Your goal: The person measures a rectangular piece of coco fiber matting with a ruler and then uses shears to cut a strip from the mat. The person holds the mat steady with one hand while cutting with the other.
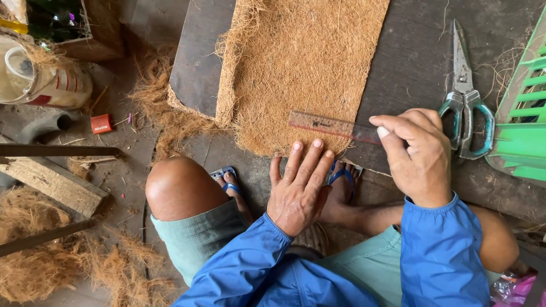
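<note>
A brown coir fibre mat lies on a dark wooden board. A clear ruler rests across the mat's near edge. My left hand lies flat with its fingers spread, the fingertips touching the mat's near edge just below the ruler. My right hand is curled at the ruler's right end, the thumb pressing on it. Scissors with green handles lie on the board just right of my right hand.
A green slatted plastic piece sits at the right edge. Loose coir fibre is heaped on the floor at left, beside wooden planks, a white jug and a small red box. My knees and sandalled feet are below the board.
</note>
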